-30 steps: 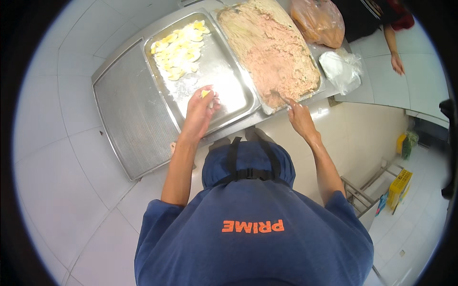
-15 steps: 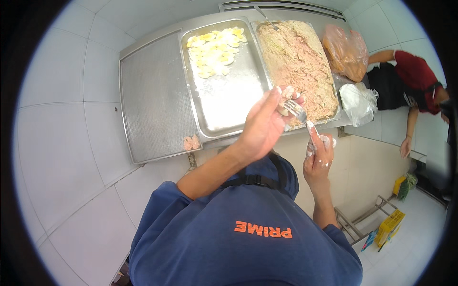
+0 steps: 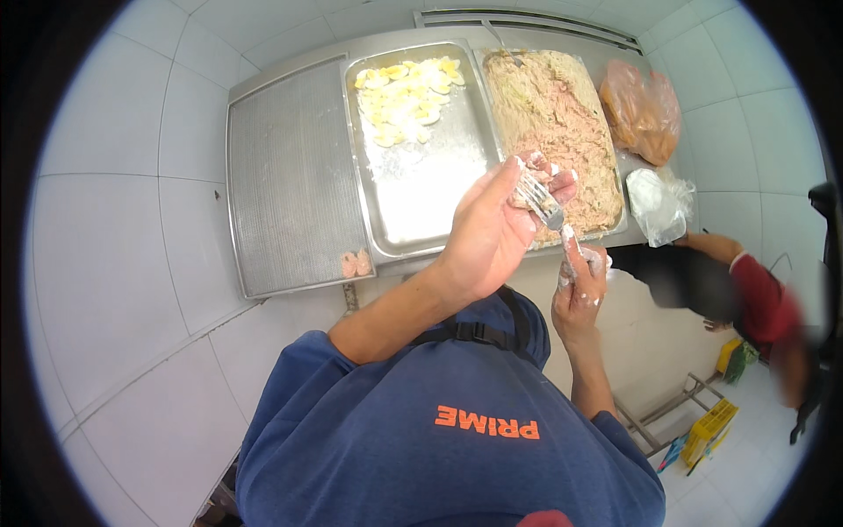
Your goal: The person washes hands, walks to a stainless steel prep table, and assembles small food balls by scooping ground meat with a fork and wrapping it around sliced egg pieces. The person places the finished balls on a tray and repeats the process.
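My left hand (image 3: 492, 228), palm up with its fingers curled, cups a small lump of pinkish minced mixture (image 3: 524, 197) by the near edge of the mixture tray. My right hand (image 3: 580, 290), dusted with white powder, grips a fork (image 3: 546, 211) by its handle. The fork's tines press on the lump in the left palm. Just beyond my hands lies a tray heaped with pale pink minced mixture (image 3: 553, 114). To its left is a steel tray (image 3: 430, 198) with sliced boiled eggs (image 3: 408, 97) in its far part.
A ridged metal tray (image 3: 294, 176) at the left carries small shaped pieces of mixture (image 3: 355, 263) at its near corner. On the right sit an orange-filled plastic bag (image 3: 639, 110) and a bag of white powder (image 3: 652, 202). A person in a red sleeve (image 3: 764, 294) stands close by on the right.
The fork has tilted and shifts slightly over the lump in my left hand. The other person has moved nearer, a hand now beside the white bag. My view has shifted a little.
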`<state>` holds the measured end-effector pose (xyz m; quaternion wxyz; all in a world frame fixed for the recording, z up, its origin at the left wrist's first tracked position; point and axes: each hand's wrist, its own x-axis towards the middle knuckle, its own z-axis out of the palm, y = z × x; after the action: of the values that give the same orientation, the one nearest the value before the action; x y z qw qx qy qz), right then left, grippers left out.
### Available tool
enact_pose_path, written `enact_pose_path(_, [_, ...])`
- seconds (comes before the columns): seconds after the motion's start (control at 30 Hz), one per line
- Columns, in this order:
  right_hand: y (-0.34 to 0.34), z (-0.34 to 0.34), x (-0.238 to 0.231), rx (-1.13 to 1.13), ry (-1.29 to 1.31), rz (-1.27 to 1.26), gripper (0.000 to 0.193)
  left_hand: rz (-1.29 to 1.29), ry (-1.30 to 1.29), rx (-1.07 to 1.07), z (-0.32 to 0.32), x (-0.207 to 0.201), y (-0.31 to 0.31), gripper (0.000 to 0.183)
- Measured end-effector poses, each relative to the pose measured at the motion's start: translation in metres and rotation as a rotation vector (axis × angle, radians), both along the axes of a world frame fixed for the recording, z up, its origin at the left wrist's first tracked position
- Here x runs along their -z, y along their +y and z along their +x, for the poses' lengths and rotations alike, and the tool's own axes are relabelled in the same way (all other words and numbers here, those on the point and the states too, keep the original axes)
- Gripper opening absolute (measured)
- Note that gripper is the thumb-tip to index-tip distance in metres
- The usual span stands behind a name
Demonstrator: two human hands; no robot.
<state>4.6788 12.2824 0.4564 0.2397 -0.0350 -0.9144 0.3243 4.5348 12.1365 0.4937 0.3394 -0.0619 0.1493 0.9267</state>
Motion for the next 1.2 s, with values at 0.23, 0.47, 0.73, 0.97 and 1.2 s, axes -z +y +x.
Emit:
enact_pose_path(0.23, [0.038, 0.007, 0.0, -0.073, 0.2, 0.087, 0.046, -0.228, 0.167, 0.125, -0.022, -0.005, -0.021, 0.032])
enact_pose_path(0.47, [0.06, -0.006, -0.034, -0.257, 0.09, 0.301, 0.053, -0.309, 0.51, 0.567, -0.028, -0.012, -0.025, 0.054])
enact_pose_path(0.73, [0.062, -0.016, -0.049, -0.307, 0.088, 0.284, 0.052, -0.636, 0.733, 0.561, -0.033, -0.015, -0.029, 0.067])
enact_pose_path(0.97, [0.068, -0.016, -0.044, -0.292, 0.123, 0.2, 0.056, -0.721, 0.867, 0.515, -0.033, -0.017, -0.037, 0.074])
enact_pose_path(1.2, [0.066, -0.011, -0.04, -0.294, 0.05, 0.204, 0.059, -0.765, 0.938, 0.478, -0.029, -0.014, -0.037, 0.075])
